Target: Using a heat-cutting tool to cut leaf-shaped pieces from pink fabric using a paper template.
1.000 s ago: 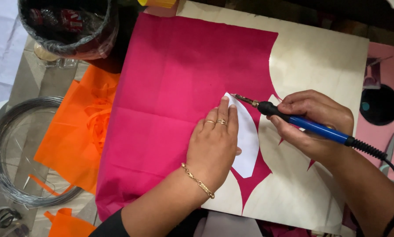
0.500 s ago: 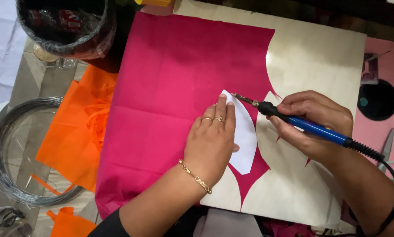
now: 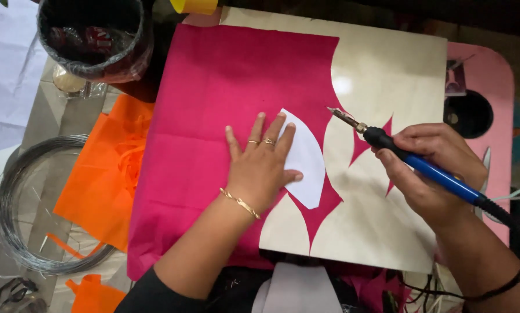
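Pink fabric [image 3: 225, 116] lies on the pale board [image 3: 387, 64]. My left hand [image 3: 260, 168], fingers spread flat, pins the white template [image 3: 306, 162]. At three o'clock my right hand [image 3: 431, 174] grips the blue hot cutter [image 3: 405, 159]; any template slip risks scorching a fingertip.

Single head-worn view, steeply downward, close over the wooden board [image 3: 387, 69].

Bright, sharp; glare on board [image 3: 342, 86].
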